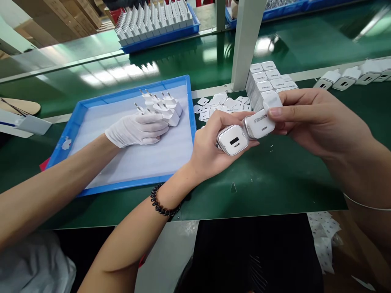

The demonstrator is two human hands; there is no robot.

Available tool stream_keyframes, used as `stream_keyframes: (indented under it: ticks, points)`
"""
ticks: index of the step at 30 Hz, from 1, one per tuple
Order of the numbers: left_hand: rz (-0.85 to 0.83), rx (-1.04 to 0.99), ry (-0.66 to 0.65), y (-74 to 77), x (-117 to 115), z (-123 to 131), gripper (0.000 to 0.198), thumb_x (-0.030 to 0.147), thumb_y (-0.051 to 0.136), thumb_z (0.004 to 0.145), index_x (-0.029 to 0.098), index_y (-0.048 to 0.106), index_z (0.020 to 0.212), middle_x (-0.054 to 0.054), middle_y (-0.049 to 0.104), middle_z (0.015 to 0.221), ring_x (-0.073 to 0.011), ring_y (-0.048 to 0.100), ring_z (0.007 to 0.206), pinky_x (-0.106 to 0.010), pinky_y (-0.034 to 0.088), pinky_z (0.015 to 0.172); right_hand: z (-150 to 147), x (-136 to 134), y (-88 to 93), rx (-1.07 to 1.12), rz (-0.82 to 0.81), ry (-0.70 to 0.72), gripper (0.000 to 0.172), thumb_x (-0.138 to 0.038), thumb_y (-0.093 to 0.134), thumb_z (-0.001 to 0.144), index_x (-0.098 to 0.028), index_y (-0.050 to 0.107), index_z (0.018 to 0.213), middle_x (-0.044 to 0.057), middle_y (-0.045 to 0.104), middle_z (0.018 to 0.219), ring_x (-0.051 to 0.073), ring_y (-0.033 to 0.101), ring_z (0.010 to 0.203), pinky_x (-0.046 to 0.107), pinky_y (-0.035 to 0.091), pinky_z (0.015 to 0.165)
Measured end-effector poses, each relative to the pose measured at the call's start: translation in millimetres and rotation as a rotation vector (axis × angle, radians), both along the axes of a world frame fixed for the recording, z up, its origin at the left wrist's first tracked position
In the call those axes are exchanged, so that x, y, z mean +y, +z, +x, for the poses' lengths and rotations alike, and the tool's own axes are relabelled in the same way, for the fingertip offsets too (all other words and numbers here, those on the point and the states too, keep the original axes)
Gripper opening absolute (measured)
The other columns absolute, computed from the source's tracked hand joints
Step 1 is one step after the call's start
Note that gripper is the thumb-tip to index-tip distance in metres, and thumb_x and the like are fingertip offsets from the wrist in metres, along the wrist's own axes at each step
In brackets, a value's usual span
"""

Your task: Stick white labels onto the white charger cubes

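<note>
My left hand, with a black bead bracelet at the wrist, is closed around a white charger plug whose port face is turned toward me. A second white charger, marked "Fibaks" and with one small slot showing, sits beside the first against the left fingers. My right hand pinches a whitish piece of film at the second charger's upper edge, the thumb touching that charger's face. Loose film pieces, some printed, lie behind my hands. A stack of white "Fibaks" pieces stands beyond them.
To the left, a co-worker's white-gloved hand touches white plugs in a blue-rimmed tray. Several chargers line the bench at right. A post rises behind. Another blue tray holds rows of plugs.
</note>
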State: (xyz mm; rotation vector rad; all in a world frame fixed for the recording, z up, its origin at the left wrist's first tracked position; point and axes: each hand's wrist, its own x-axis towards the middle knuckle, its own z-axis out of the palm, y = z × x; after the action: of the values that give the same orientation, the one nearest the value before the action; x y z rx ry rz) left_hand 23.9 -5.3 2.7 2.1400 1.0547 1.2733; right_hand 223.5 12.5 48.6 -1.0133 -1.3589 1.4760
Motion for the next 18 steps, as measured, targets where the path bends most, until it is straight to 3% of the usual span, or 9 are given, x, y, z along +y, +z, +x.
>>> stream_keyframes:
  ticks: [4, 8, 18]
  points:
    - [0.131, -0.060, -0.037, -2.8, 4, -1, 0.026, 0.044, 0.068, 0.093, 0.028, 0.054, 0.106, -0.003, 0.074, 0.122, -0.0237, 0.072, 0.114, -0.046, 0.061, 0.094, -2, -1, -2.2, 0.010, 0.013, -0.024, 0.013, -0.019, 0.079, 0.078, -0.019, 0.075, 0.065, 0.001, 0.058, 0.067, 0.009, 0.048, 0.061, 0.025, 0.036, 0.056]
    - [0.359, -0.209, -0.140, -11.9, 17, -2, 0.039, 0.029, 0.078, 0.086, 0.024, 0.052, 0.115, -0.006, 0.075, 0.119, -0.0233, 0.074, 0.110, -0.039, 0.066, 0.085, -4, -3, -7.2, 0.091, 0.013, -0.007, 0.020, -0.020, 0.078, 0.080, -0.019, 0.071, 0.062, 0.000, 0.055, 0.066, 0.009, 0.048, 0.061, 0.024, 0.038, 0.057]
    - [0.398, -0.242, -0.124, -11.4, 15, 0, 0.044, 0.017, 0.081, 0.082, 0.019, 0.058, 0.119, -0.007, 0.076, 0.117, -0.0217, 0.075, 0.109, -0.032, 0.065, 0.089, -9, -6, -10.8, 0.148, 0.055, -0.043, 0.009, -0.019, 0.078, 0.083, -0.018, 0.078, 0.074, 0.000, 0.062, 0.072, 0.009, 0.051, 0.065, 0.022, 0.040, 0.058]
